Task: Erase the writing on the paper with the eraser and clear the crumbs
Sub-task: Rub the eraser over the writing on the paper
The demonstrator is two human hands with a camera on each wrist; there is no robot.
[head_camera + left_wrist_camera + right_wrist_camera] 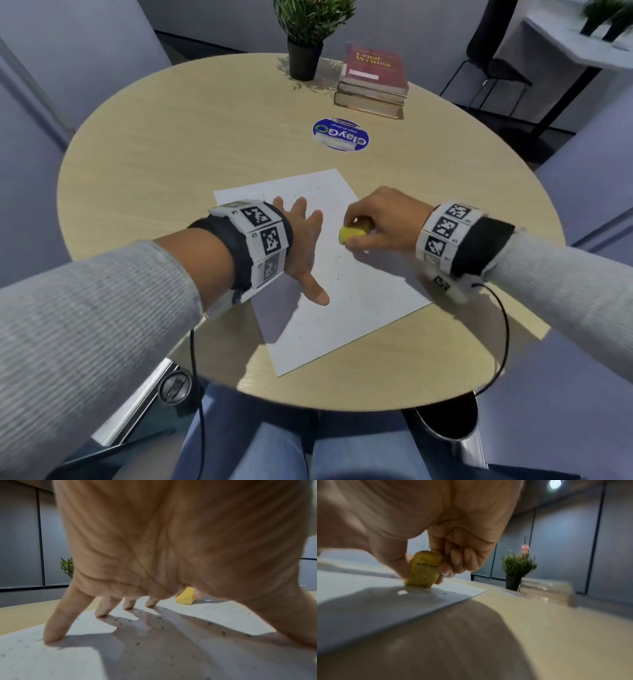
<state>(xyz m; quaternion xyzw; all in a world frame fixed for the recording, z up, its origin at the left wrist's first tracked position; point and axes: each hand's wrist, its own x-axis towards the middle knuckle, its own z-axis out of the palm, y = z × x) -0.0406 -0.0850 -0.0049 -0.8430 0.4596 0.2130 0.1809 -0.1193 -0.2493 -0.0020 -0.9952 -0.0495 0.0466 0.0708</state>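
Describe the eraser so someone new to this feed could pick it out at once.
Start at the round wooden table and find the white paper lying near its front edge. Over the paper's right half, the right hand pinches the eraser, a small blunt block pressed to the sheet. It is the only yellow thing on the table.

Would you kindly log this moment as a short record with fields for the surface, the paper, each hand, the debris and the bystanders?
surface: round light wooden table
paper: white sheet of paper, flat on the table
left hand: left hand spread, fingers pressing the sheet down
right hand: right hand pinches the yellow block eraser, its end on the sheet
debris: dark eraser crumbs scattered on the paper
bystanders: potted green plant, stack of books, round blue sticker, all at the far side
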